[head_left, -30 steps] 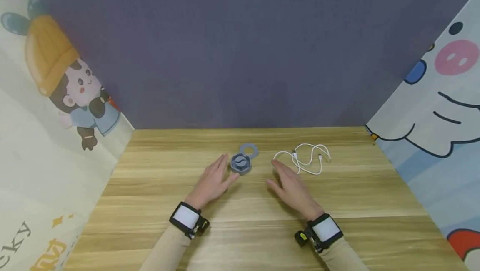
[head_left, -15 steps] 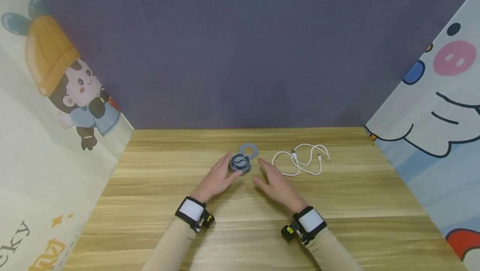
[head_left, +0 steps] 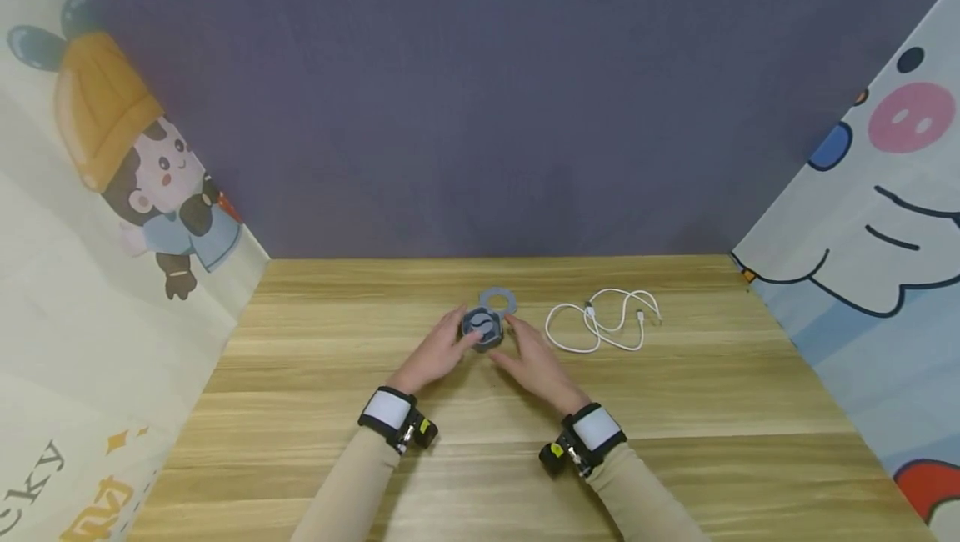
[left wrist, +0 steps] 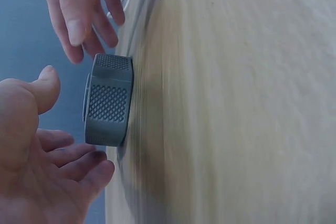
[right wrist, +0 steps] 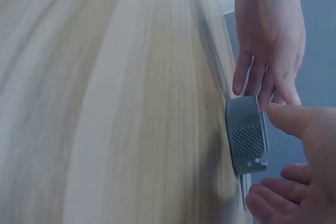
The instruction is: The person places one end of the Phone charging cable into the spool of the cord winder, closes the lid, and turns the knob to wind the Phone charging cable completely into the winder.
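Note:
A grey hexagonal case point(head_left: 483, 321) with a curved mark on its round raised top sits on the wooden table, its sides covered in a studded texture. Just behind it a flat grey ring point(head_left: 512, 303) lies on the wood. My left hand point(head_left: 431, 356) is at the case's left side, fingers extended and the thumb over its near edge in the head view. On the other side is my right hand point(head_left: 538, 368), its fingertips close to the case's right edge. In the left wrist view, the case point(left wrist: 108, 100) stands between both hands, fingers loosely extended.
A loosely looped white cable point(head_left: 590, 311) with small plugs lies to the right of the case. The wooden table point(head_left: 337, 300) meets a dark blue panel point(head_left: 480, 108) at its back, and printed cartoon sheets flank it left and right.
My right hand has moved left from beside the cable to the case's right side. My left hand has shifted slightly right, its thumb now overlapping the case. Case, ring and cable have stayed put.

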`<state>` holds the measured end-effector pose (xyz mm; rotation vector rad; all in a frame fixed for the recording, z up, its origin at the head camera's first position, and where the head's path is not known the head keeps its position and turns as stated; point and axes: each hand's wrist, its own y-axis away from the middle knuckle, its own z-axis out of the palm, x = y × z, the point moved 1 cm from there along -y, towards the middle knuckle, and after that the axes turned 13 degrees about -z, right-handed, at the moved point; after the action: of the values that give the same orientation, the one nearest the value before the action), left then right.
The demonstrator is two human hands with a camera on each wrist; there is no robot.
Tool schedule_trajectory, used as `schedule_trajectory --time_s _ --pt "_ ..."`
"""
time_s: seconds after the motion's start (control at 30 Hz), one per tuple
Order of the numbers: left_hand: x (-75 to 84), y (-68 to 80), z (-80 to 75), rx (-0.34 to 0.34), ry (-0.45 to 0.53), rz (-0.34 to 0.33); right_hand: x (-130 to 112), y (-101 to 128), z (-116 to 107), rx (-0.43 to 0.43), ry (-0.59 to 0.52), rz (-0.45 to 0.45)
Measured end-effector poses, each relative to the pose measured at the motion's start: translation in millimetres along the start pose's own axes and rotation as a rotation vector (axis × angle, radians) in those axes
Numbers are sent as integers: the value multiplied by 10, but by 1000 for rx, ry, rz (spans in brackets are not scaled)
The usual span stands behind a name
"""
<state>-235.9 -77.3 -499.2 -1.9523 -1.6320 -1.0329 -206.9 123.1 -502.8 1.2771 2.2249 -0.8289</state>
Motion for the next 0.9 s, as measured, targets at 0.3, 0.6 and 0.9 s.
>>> schedule_trajectory --time_s 0.3,0.6,0.9 --pt "34 -53 57 2 49 -15 -18 -112 126 48 17 -8" --pt "-9 -141 74 -15 127 -33 -14 -206 175 63 26 26" --pt "12 -127 83 8 110 -14 -3 -218 212 49 25 36"
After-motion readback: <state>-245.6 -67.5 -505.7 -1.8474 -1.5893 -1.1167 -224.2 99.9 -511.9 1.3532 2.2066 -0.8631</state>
